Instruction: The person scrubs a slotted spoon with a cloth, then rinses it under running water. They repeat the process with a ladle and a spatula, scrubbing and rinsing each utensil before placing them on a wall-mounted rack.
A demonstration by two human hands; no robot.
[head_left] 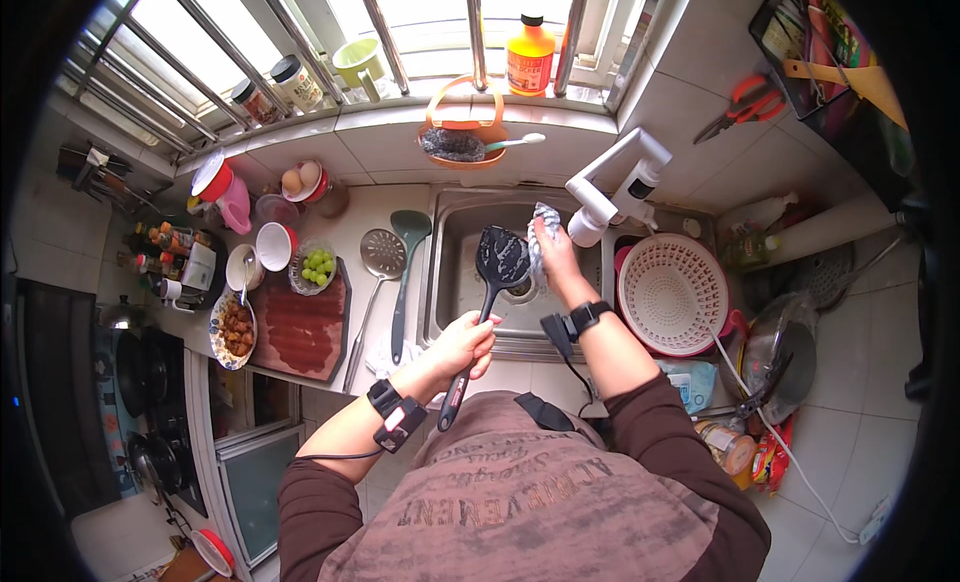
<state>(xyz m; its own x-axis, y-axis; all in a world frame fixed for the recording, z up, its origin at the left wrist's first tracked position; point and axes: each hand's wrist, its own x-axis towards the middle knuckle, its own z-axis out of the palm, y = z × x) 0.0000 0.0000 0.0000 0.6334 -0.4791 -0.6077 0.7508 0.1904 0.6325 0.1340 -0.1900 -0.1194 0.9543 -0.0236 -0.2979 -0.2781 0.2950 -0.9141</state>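
Observation:
My left hand (468, 344) is wrapped round the handle of a black spatula (503, 256), its broad head raised over the sink (452, 222). Pale streaks that look like suds lie across that head. A grey-and-white striped cloth (538, 250) is bunched in my right hand (561, 264), just right of the spatula head; a narrow gap seems to part the two. Close to my right hand stands the white faucet (590, 222), its arm bent above the basin. I cannot tell whether water runs.
Left of the sink lie a skimmer (383, 257), a green ladle (409, 227) and a reddish cutting board (310, 332) with a bowl of grapes (317, 269). On the right sits a white colander (675, 294). An orange basket (466, 147) hangs on the wall behind.

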